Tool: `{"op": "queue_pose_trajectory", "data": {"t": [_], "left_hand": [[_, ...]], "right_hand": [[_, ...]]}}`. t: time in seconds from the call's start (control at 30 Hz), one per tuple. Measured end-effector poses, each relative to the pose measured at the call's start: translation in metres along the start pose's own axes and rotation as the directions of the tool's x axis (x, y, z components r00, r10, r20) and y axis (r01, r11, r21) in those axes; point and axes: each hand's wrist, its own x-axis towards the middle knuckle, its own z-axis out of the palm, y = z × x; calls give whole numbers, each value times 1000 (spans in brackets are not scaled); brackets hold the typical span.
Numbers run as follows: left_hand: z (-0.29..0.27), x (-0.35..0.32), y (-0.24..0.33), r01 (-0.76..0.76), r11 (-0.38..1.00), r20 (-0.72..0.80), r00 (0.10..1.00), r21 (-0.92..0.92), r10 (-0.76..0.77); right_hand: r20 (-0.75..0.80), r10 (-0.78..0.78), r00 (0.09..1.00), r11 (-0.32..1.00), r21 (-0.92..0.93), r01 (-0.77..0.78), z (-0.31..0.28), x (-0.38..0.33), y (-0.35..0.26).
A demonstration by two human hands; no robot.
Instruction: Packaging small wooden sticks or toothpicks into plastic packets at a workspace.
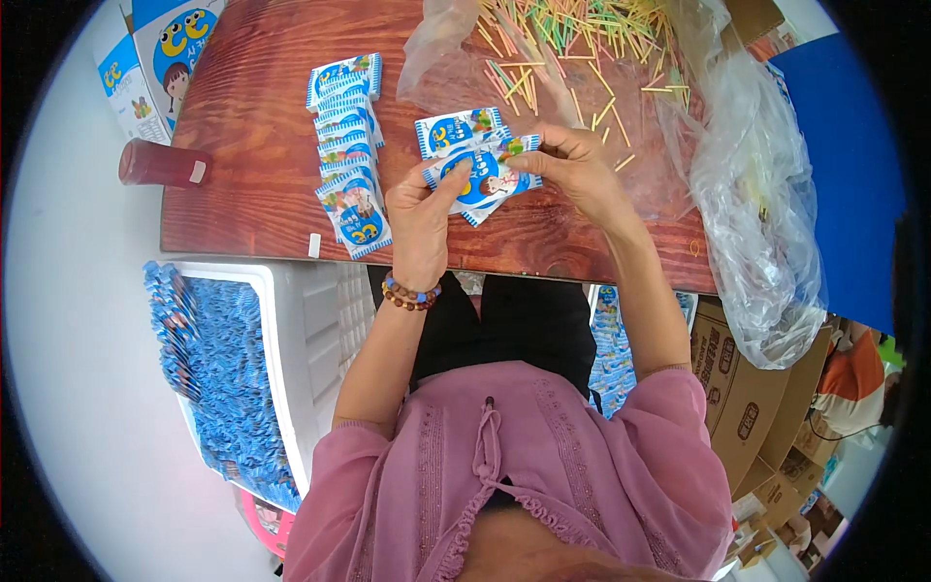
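Observation:
Between both my hands is a small blue and white packet [495, 179] with a printed cartoon figure. The fingers and thumb of my left hand [423, 209] pinch its left end. My right hand [580, 173] grips the upper right corner between thumb and fingers. Under and behind it, a few similar packets [451, 133] lie on the wooden table [252, 126]. Left of my left hand runs an overlapping row of the same packets [346, 155]. Thin pastel sticks [611, 39] are heaped on clear plastic beyond my right hand.
A large clear plastic bag [756, 213] hangs over the table's right edge. At the left edge lies a reddish jar [163, 165]. A white foam box [273, 291] full of blue packets stands below left. Cardboard boxes [742, 398] are at the lower right.

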Motion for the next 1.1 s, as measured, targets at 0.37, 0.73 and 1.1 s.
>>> {"op": "queue_pose_trajectory", "data": {"t": [0.37,0.73,1.1], "left_hand": [[-5,-7,-11,-21,1000,-81,997,-13,20],[-2,-9,-12,-73,997,-92,993,26,75],[2,-9,-9,-24,1000,-106,994,-13,22]], "right_hand": [[-29,18,999,995,-95,-21,5,-4,2],[-4,5,1000,999,52,-5,11,-1,9],[-27,11,1000,998,-56,-13,7,-4,16]]}}
